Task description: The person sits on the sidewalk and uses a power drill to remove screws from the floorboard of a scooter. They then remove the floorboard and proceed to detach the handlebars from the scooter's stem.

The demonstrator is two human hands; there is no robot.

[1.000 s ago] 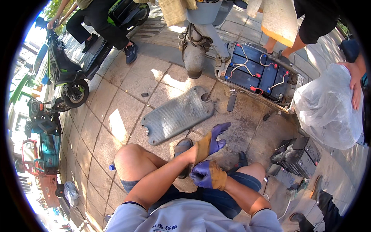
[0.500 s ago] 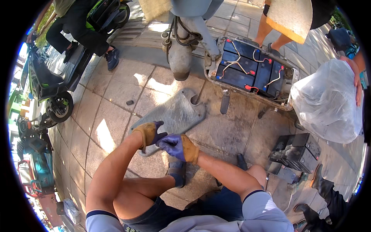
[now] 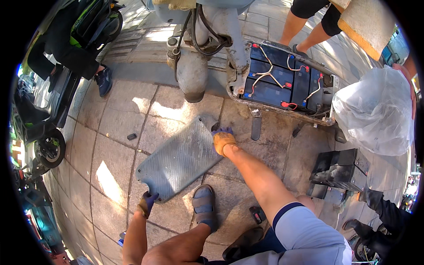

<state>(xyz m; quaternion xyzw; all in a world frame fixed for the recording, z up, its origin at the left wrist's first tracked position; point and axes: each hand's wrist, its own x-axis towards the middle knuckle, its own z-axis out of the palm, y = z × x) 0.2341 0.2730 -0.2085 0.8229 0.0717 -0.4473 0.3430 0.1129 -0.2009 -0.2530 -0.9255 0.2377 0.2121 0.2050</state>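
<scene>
Currently, the head view has a ridged grey panel (image 3: 181,157) slanting across the paving (image 3: 117,152) between both gloved hands; whether it is raised at all, I cannot tell. The left hand (image 3: 147,204) is closed on its near left corner, beside the notch there, thumb over the edge. The right hand (image 3: 224,141) touches the far right edge, fingers curled by the other notch; how firmly it grips is unclear.

Beyond the panel, an open battery tray (image 3: 237,86) holds several dark batteries (image 3: 276,92) packed side by side. Pale wires (image 3: 277,80) run across their tops, and red connectors (image 3: 289,106) sit on some terminals. To the right, a translucent plastic bag (image 3: 371,110) bulges with another person's hand (image 3: 404,73) on it; its contents cannot be made out. Below it, loose black batteries (image 3: 338,170) stand together on the ground, outside the tray.
</scene>
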